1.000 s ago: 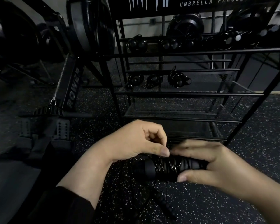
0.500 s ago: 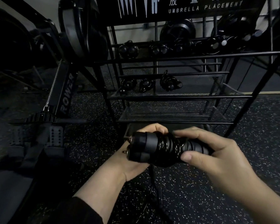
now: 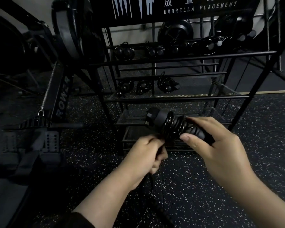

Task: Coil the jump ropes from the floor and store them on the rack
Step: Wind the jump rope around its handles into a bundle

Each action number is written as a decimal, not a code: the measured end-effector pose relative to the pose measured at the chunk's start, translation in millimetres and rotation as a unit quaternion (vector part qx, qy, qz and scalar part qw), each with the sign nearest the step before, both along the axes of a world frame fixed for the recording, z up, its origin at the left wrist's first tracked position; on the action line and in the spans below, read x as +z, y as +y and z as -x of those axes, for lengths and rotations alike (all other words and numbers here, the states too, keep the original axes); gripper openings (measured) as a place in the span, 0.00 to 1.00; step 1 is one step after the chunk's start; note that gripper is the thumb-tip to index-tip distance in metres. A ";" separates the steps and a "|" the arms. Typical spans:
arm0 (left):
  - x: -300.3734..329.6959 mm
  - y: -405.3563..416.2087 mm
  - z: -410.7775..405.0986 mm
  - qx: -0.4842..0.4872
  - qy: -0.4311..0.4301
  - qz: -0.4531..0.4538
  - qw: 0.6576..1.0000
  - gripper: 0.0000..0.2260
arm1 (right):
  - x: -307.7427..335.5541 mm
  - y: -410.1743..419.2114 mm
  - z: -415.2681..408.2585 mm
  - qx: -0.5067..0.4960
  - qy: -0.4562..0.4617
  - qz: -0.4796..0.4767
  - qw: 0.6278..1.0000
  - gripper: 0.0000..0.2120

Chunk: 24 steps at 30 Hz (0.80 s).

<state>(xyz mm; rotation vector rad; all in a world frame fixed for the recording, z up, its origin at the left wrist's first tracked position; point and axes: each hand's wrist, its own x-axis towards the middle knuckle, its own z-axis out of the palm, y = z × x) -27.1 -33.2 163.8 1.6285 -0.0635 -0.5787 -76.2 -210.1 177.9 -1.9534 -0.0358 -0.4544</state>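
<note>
The right hand point(image 3: 220, 150) curls its thumb and fingers round the black jump rope handles point(image 3: 174, 125), pinching the ribbed grip with the cord wound in loops about its middle. The left hand point(image 3: 148, 155), just below and to the left, is closed in a fist on the loose cord point(image 3: 152, 183), which trails down to the floor. The bundle is held in the air in front of the black metal rack point(image 3: 179, 99), whose shelves hold other coiled ropes point(image 3: 167, 83). Underneath lies dark speckled rubber flooring point(image 3: 204, 186). A rowing machine point(image 3: 61, 96) stands at the left.
</note>
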 end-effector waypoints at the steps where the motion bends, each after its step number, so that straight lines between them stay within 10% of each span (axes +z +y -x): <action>1: -1.9 -0.4 -0.8 -0.010 -0.020 -0.037 0.999 0.10 | -1.1 -0.3 -0.8 -0.010 0.005 0.012 1.000 0.24; 13: 24.8 10.9 1.9 -0.172 -0.341 -0.380 0.842 0.10 | -19.6 -15.6 -13.8 0.006 0.114 0.195 0.974 0.32; 24: 45.3 44.9 -17.0 -0.230 -0.316 -0.225 0.892 0.07 | -12.1 -10.5 -3.6 0.259 0.176 0.172 0.934 0.21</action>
